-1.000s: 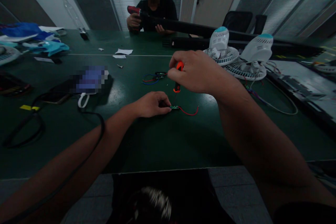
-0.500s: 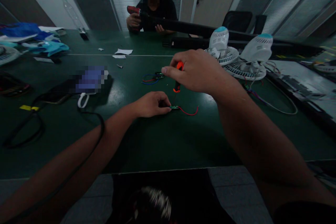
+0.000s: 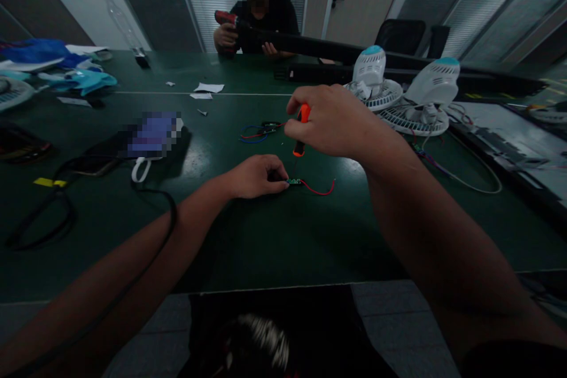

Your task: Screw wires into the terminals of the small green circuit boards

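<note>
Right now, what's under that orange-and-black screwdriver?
A small green circuit board with a thin red wire, on the dark green table. Any part of the board under the left hand's fingers is hidden.

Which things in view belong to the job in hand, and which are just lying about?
In use:
- screwdriver, in the right hand
- board, held at one end by the left hand
- red wire, on that board

Lying about, apparently:
- fans
- paper
- bottle
- second board, though possibly related
</note>
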Demonstrator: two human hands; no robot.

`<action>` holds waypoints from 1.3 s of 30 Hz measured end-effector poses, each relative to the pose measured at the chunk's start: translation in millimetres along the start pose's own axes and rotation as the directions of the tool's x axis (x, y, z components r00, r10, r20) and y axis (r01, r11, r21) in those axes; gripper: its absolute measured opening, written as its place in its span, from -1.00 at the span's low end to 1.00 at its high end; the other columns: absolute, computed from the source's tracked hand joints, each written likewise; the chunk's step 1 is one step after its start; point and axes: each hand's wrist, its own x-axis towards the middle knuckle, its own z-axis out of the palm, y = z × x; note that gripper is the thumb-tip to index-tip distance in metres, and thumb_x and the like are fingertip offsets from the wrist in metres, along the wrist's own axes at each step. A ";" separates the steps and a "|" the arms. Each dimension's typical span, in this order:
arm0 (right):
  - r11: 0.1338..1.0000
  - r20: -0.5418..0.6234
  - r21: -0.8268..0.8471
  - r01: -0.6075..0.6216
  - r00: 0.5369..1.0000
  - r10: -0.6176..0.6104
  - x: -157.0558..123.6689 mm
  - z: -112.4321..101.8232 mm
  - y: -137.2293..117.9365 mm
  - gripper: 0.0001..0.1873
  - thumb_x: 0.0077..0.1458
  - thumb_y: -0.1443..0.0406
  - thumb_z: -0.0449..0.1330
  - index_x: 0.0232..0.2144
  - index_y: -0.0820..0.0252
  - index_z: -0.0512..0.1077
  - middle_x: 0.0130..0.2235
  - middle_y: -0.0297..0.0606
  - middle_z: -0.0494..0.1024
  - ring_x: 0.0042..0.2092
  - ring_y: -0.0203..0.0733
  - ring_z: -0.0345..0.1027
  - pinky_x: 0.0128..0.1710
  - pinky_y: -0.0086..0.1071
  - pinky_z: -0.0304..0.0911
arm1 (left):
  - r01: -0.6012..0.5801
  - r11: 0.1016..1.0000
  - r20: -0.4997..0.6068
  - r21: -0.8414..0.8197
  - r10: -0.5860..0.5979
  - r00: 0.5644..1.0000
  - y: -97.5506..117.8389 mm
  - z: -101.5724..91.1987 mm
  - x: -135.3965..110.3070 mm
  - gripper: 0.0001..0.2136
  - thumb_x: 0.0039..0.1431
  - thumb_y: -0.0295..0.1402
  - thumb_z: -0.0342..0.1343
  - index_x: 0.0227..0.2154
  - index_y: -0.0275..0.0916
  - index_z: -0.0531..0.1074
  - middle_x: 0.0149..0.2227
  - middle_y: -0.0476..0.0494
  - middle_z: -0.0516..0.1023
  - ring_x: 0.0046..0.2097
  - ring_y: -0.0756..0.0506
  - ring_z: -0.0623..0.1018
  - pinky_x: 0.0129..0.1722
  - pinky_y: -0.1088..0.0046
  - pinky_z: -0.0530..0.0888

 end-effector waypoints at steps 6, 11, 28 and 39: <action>1.000 -0.002 0.002 -0.003 1.000 0.003 -1.4 0.4 -0.1 -0.63 0.18 0.20 0.15 -0.03 0.19 0.57 -0.06 -0.04 0.66 -0.07 0.09 0.51 -0.10 -0.18 0.30 | 0.001 1.000 0.001 0.007 -0.001 1.000 0.1 -0.2 0.0 -0.82 0.15 -0.25 0.25 -0.26 -0.24 0.54 -0.33 -0.04 0.54 -0.29 -0.05 0.51 -0.27 0.40 0.40; 1.000 0.006 0.005 0.006 1.000 -0.006 -2.6 -0.5 -2.3 -0.63 0.25 0.09 0.12 -0.11 0.15 0.59 -0.08 -0.09 0.67 -0.08 0.03 0.51 -0.13 -0.22 0.29 | 0.006 1.000 -0.003 0.000 -0.006 1.000 1.4 -0.4 -0.4 -0.83 0.15 -0.27 0.25 -0.27 -0.24 0.53 -0.33 -0.04 0.55 -0.29 -0.05 0.51 -0.27 0.40 0.40; 1.000 -0.001 0.004 0.009 1.000 -0.009 0.3 -0.2 -0.7 -0.64 0.18 0.22 0.14 -0.06 0.22 0.59 -0.03 -0.05 0.67 -0.06 0.06 0.52 -0.12 -0.22 0.29 | -0.005 1.000 -0.009 -0.015 0.004 1.000 -0.5 0.7 0.2 -0.82 0.14 -0.24 0.25 -0.27 -0.23 0.53 -0.34 -0.03 0.55 -0.32 -0.05 0.51 -0.29 0.42 0.40; 1.000 -0.011 0.020 0.007 1.000 -0.007 -0.7 -0.2 -0.6 -0.61 0.15 0.22 0.18 -0.01 0.24 0.55 -0.04 -0.04 0.66 -0.06 0.05 0.51 -0.11 -0.22 0.30 | 0.012 1.000 0.000 0.000 -0.012 1.000 1.4 0.2 0.1 -0.81 0.14 -0.26 0.24 -0.25 -0.25 0.54 -0.31 -0.06 0.56 -0.28 -0.07 0.52 -0.25 0.39 0.40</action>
